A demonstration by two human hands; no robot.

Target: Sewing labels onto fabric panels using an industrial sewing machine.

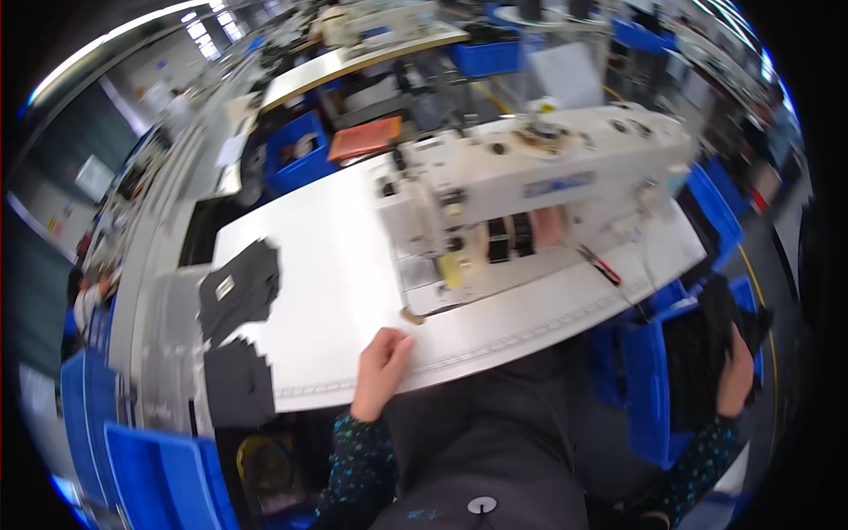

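Observation:
My left hand (382, 369) rests with curled fingers at the front edge of the white sewing table (309, 336), nothing visible in it. A white sewing machine (565, 155) stands beyond it, with red-and-black snips (601, 265) lying on its near right side. On the table's left end are two stacks of dark grey cut pieces (237, 384). At the right, my right hand (735, 375) grips dark fabric (720, 305) above a blue bin (647, 402) of similar material. The picture is somewhat blurred.
Blue bins (159, 477) stand at lower left. Behind the table are another blue bin (291, 155), an orange packet (362, 137) and a further worktable (344, 57). A person (88, 300) is at the far left, another blue bin (720, 212) beside the table's right end.

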